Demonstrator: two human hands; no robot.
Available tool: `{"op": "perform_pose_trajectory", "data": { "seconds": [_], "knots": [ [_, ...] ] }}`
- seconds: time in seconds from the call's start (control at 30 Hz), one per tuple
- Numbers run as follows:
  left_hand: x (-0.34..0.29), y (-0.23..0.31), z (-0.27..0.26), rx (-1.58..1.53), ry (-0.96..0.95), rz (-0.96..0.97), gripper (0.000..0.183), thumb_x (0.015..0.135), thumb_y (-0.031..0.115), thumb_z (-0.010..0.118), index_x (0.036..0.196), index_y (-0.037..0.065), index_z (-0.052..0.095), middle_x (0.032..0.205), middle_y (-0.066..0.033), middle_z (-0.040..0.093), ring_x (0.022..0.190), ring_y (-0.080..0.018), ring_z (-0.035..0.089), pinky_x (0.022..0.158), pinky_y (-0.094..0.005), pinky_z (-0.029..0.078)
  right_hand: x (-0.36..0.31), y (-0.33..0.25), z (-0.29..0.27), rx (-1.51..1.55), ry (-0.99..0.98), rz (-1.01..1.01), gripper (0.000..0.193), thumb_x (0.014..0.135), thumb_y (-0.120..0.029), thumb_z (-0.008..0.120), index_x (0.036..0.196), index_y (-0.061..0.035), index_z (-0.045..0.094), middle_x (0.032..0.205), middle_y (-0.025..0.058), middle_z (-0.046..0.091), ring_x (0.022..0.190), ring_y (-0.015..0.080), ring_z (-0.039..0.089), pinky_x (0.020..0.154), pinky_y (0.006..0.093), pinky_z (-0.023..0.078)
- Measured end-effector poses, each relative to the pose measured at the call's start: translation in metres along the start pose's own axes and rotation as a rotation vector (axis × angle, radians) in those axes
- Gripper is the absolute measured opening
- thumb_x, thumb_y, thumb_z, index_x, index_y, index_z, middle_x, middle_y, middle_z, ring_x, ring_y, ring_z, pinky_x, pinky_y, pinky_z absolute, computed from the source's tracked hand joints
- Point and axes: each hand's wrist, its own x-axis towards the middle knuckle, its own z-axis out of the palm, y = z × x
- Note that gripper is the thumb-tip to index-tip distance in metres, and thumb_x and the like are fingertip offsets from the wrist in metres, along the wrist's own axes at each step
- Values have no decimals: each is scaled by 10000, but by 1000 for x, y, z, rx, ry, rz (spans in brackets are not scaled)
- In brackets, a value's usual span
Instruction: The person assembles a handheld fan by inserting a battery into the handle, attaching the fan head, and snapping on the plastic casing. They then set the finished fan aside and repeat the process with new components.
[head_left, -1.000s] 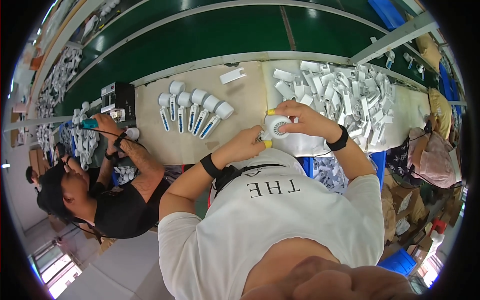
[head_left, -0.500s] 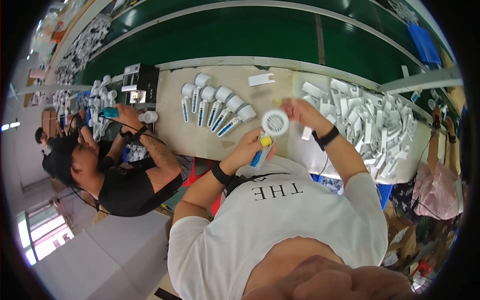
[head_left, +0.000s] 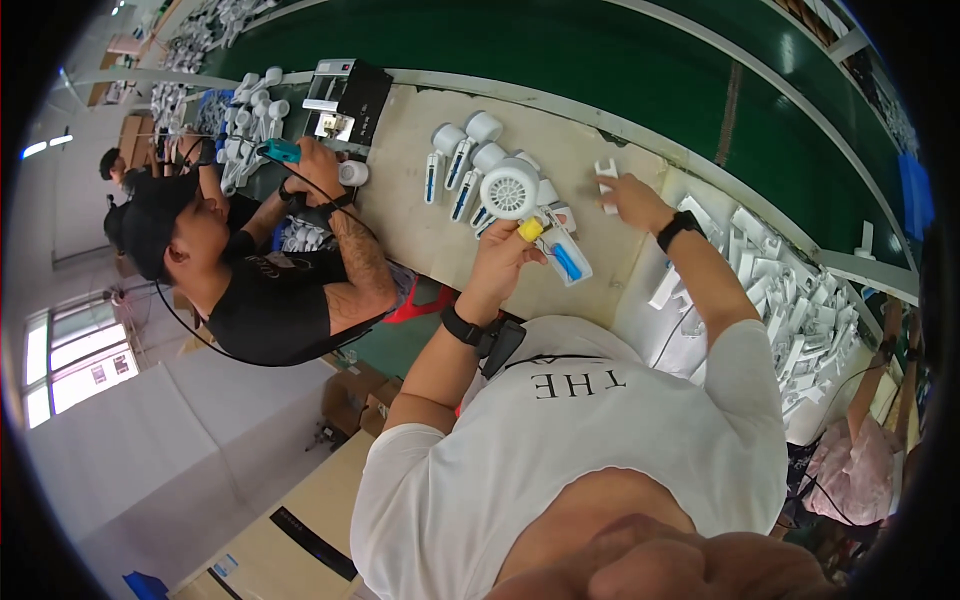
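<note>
My left hand (head_left: 500,262) is closed around a white handheld fan (head_left: 510,190), its round grille facing up. The fan's handle is uncovered and shows a blue cylindrical battery (head_left: 566,262) and a piece of yellow tape (head_left: 530,229) near the neck. My right hand (head_left: 640,203) reaches over the table, its fingers closed at the edge of a flat white plastic cover (head_left: 606,172) with a notched end. Several similar fans (head_left: 462,160) lie in a group beyond the held one, partly hidden by it.
White plastic parts (head_left: 790,300) are heaped on the right side of the table (head_left: 410,110). A black boxy device (head_left: 345,100) stands at the back left. A co-worker (head_left: 270,240) at the left holds a teal tool (head_left: 279,150). A green conveyor belt (head_left: 560,60) runs behind.
My right hand has left the fan and moved to the white cover. The left hand has shifted the fan slightly leftward and turned its uncovered handle into view. The whole view has tilted.
</note>
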Motion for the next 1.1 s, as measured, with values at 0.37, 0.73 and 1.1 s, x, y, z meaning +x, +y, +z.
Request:
{"op": "perform_pose_trajectory", "data": {
  "seconds": [0.37, 0.73, 1.1],
  "knots": [
    [-8, -7, 19, -7, -84, 119, 304, 872, 143, 507, 1140, -1, 498, 1114, -153, 560, 826, -181, 588, 693, -311, 486, -16, 0, 28, 87, 454, 302, 336, 675, -68, 591, 999, -26, 511, 1078, 156, 486, 941, 354, 493, 813, 408, 426],
    [-21, -3, 6, -136, -118, 93, 339, 876, 175, 506, 1167, 6, 465, 1146, -166, 542, 857, -197, 593, 701, -319, 488, -18, 27, 16, 962, 321, 604, 390, 735, -113, 585, 1096, -3, 483, 871, 76, 546, 711, 176, 553, 600, 289, 460],
    [-15, -8, 30, -175, -23, 177, 314, 882, 140, 482, 1180, 45, 470, 1166, -110, 534, 1027, -196, 539, 846, -356, 459, -112, -190, -58, 408, 678, -69, 541, 684, -63, 668, 1172, -15, 440, 1082, 142, 483, 1011, 300, 498, 835, 335, 424]
  ]
}}
